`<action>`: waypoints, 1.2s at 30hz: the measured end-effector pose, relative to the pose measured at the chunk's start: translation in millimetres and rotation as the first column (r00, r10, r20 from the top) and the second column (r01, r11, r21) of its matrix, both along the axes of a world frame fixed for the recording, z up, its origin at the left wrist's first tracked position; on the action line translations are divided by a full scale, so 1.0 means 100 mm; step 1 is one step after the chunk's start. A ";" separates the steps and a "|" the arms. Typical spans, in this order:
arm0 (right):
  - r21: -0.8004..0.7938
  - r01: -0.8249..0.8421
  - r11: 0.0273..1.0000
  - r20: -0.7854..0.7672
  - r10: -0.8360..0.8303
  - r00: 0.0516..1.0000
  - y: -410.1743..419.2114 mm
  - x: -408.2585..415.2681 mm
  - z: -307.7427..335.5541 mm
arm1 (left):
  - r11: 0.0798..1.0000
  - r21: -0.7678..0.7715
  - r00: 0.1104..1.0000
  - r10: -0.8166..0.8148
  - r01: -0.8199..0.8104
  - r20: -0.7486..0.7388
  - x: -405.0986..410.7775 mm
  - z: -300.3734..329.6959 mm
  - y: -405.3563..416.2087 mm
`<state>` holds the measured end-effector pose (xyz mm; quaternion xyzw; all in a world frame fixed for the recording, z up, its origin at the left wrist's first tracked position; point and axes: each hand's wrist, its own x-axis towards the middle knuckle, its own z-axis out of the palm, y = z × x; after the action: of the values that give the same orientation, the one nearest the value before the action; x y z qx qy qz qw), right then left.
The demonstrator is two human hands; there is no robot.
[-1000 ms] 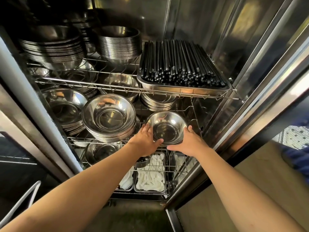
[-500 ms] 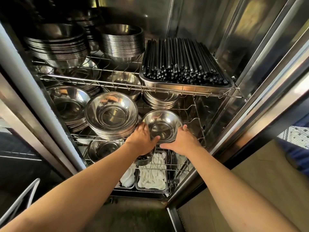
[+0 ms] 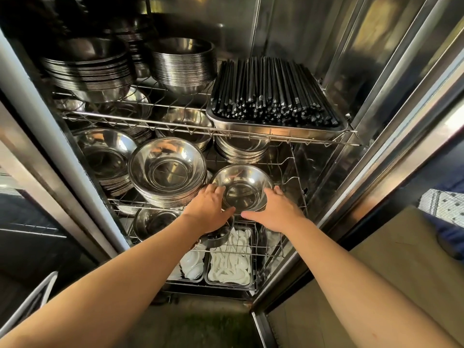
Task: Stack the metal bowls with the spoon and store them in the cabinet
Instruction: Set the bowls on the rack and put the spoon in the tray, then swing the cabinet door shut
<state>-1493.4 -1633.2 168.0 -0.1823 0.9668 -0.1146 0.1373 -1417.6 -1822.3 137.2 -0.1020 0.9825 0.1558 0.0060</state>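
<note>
bowl (image 3: 242,188) pushed deeper, 2 hands (image 3: 209,209) hide rim

A metal tray (image 3: 276,130) sits at the right of the upper wire rack (image 3: 140,121). It is filled with black chopsticks (image 3: 271,89) laid side by side, ends facing forward. On the bottom rack, two shallow trays stand side by side. The right tray (image 3: 229,281) holds white plastic spoons (image 3: 229,262) in a loose pile. The left tray (image 3: 187,278) holds white spoons too, partly hidden. To the right of the opening, a tan surface (image 3: 391,272) runs along the frame edge. At its far end lies a white cloth with dark dots (image 3: 442,205). A white wire frame (image 3: 27,305) shows at the lower left corner.
</note>
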 end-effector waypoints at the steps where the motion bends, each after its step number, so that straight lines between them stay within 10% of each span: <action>1: 0.005 -0.008 1.000 -0.026 0.008 1.000 0.01 0.00 0.01 | 1.000 -0.007 1.000 -0.001 0.001 -0.020 0.02 0.04 -0.01; 21: -0.118 -0.137 0.984 -0.444 0.071 0.893 0.84 1.51 1.60 | 0.963 0.097 0.927 -0.210 0.250 -0.312 1.08 1.68 0.43; 36: -0.288 0.186 0.939 -0.782 -0.343 0.520 3.16 3.82 2.53 | 0.707 -0.009 0.548 -0.556 0.707 -0.625 2.04 2.61 2.58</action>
<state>-1111.2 -1316.8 421.1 -0.0758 0.9210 -0.1169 -0.3637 -1213.7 -1564.8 398.4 0.3159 0.8755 0.2857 -0.2282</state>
